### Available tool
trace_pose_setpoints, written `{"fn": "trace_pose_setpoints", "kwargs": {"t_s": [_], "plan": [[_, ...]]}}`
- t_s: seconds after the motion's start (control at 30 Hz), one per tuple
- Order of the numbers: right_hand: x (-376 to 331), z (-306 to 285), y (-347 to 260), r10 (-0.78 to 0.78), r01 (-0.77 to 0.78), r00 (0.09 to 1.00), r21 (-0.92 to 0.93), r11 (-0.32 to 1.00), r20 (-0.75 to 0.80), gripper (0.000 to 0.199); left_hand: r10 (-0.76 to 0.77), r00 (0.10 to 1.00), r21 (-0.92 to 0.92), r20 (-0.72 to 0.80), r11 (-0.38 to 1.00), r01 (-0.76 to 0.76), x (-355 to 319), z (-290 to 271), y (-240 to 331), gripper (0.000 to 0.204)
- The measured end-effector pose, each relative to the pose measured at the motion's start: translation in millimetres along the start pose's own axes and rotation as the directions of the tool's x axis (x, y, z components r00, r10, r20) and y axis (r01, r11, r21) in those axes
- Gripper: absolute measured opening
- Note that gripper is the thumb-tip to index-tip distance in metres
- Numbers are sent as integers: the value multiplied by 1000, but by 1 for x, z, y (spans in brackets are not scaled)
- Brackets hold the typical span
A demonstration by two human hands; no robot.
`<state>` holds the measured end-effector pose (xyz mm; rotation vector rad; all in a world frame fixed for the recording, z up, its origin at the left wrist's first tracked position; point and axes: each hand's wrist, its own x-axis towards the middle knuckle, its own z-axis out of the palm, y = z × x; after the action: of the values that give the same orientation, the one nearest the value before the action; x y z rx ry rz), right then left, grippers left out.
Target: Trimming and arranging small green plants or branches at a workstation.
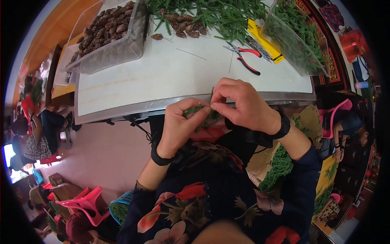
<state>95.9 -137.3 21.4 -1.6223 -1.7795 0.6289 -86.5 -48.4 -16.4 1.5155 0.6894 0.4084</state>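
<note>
Both my hands come together just in front of the table's near edge. A green artificial pine sprig (193, 110) is in my left hand (176, 126), thumb and forefinger pinched on it. My right hand (245, 101) is closed in a pinch right beside the left fingertips, at the top end of the sprig. A thin dark stem or wire seems to stand between the right fingers, too small to make out for certain. Beyond the hands on the table lie red-and-black pliers (245, 61), jaws pointing away left. Thin wires (191, 54) lie on the tabletop.
A clear bin of pine cones (107, 30) stands at the far left of the white table (134, 85). Loose cones (187, 26) and green sprigs (219, 16) lie at the back. Right, a bin of greenery (298, 38) adjoins a yellow packet (266, 38). A carton (258, 164) holds more greenery.
</note>
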Motion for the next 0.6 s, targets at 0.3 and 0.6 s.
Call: {"fn": "trace_pose_setpoints", "kwargs": {"t_s": [0.3,0.6], "plan": [[2,-3,5,-487,416,870,-417,808,-77,26,-154,969,-573,194,784,239,7,-8,-7,6],[3,-7,0,-557,475,830,-555,683,24,17,-118,975,-464,186,865,193,6,-2,-5,7]]}}
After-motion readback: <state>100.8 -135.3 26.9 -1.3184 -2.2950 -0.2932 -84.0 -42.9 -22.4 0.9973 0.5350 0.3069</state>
